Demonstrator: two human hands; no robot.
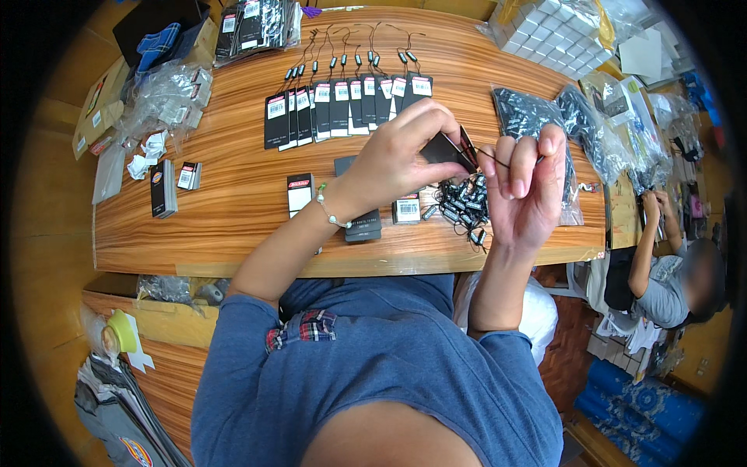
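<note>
Black hang tags [442, 151] are pinched between the thumb and fingers of my left hand [401, 148], above the table. My right hand [527, 183] is closed, fingers curled, on a thin black string [498, 161] that runs taut to the tags' edge. Below the hands lies a tangled pile of black tag strings [463, 206] with small plastic locks. Beside it sits a small stack of white barcode labels [407, 208]. Under my left wrist are a stack of dark tags [362, 227] and a stack of red-and-white labels [300, 193], partly hidden by the arm.
Strung tags [341, 101] lie in an overlapping row at the back of the wooden table [233, 218]. Bags of black strings [529, 113] lie right, white boxes [552, 35] at back right. Tag stacks [162, 191] and plastic wrap [167, 97] sit left. Another person [665, 265] works at right.
</note>
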